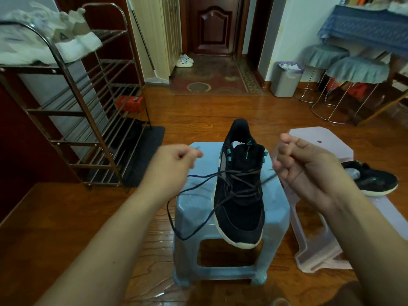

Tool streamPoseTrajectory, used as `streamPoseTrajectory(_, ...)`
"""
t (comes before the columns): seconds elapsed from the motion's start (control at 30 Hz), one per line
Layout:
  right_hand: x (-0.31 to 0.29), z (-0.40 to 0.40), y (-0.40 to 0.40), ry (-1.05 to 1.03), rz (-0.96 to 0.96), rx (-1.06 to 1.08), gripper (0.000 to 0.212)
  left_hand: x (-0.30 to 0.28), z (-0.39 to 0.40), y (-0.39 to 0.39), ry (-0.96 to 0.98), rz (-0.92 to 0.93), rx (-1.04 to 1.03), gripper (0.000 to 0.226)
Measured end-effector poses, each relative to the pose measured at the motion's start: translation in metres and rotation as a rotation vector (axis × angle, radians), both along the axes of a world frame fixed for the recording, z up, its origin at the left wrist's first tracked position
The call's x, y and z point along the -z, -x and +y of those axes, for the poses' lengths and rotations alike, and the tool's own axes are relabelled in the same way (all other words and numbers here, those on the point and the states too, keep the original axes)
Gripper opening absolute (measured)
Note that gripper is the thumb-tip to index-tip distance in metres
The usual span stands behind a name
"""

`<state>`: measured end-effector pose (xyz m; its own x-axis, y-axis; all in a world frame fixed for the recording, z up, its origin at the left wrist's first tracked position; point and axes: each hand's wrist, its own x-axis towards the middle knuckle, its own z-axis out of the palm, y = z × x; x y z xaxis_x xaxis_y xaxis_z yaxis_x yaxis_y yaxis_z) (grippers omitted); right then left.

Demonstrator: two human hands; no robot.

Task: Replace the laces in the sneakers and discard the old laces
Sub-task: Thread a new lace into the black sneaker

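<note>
The black mesh sneaker with a white sole (239, 195) stood on the pale blue plastic stool (194, 208), its long axis running away from the person, heel far. A dark thin lace (198, 186) crossed its lower eyelets. The left hand (174, 164) pinched one end out left; the right hand (309, 166), about equally near, appeared to pinch the other. The second black sneaker (375, 180) lay on the pink stool (320, 142).

Two forearms enter from 7 and 5 o'clock, both bare to the frame edge. No sleeves in view. Left hand (174, 160) and right hand (309, 162) carry no gloves, rings, watch or wristband.
</note>
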<state>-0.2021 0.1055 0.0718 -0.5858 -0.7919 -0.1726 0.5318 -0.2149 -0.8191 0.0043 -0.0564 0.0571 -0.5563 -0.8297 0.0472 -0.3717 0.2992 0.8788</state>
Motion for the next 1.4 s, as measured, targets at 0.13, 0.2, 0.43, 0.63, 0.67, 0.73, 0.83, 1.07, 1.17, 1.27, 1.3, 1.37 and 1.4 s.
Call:
streamPoseTrajectory(0.13,0.008,-0.015,-0.005,-0.362,0.716,0.024,0.02,0.014,0.02,0.03,-0.101,-0.001,0.104,0.014)
streamPoseTrajectory(0.2,0.013,-0.027,-0.012,-0.472,1.037,0.043,0.017,0.019,0.022,0.04,-0.067,0.003,0.053,0.013)
streamPoseTrajectory(0.43,0.029,-0.042,-0.017,-0.536,1.296,0.134,0.006,0.032,0.02,0.055,-0.125,0.013,-0.016,0.016)
streamPoseTrajectory(0.63,0.032,-0.043,-0.021,-0.535,1.321,0.156,0.014,0.039,0.022,0.064,-0.235,0.071,-0.091,0.017)
streamPoseTrajectory(0.67,0.033,-0.043,-0.021,-0.53,1.305,0.152,0.014,0.04,0.022,0.065,-0.255,0.083,-0.084,0.016)
streamPoseTrajectory(0.73,0.034,-0.042,-0.02,-0.519,1.256,0.139,0.014,0.039,0.023,0.065,-0.285,0.091,-0.064,0.014)
streamPoseTrajectory(0.83,0.035,-0.041,-0.02,-0.494,1.187,0.115,0.015,0.039,0.024,0.068,-0.264,0.093,-0.072,0.014)
streamPoseTrajectory(1.07,0.036,-0.042,-0.021,-0.46,1.124,0.092,0.015,0.042,0.037,0.075,-0.273,0.176,-0.198,0.02)
streamPoseTrajectory(1.17,0.034,-0.042,-0.021,-0.458,1.096,0.082,0.014,0.045,0.041,0.077,-0.327,0.205,-0.25,0.018)
streamPoseTrajectory(1.27,0.032,-0.041,-0.021,-0.442,1.068,0.075,0.013,0.046,0.042,0.08,-0.299,0.239,-0.236,0.016)
streamPoseTrajectory(1.3,0.032,-0.041,-0.021,-0.438,1.064,0.07,0.013,0.047,0.041,0.08,-0.283,0.257,-0.233,0.016)
streamPoseTrajectory(1.37,0.032,-0.041,-0.02,-0.434,1.06,0.063,0.012,0.047,0.04,0.081,-0.245,0.285,-0.224,0.013)
streamPoseTrajectory(1.4,0.032,-0.041,-0.02,-0.432,1.058,0.058,0.011,0.048,0.04,0.082,-0.221,0.294,-0.214,0.011)
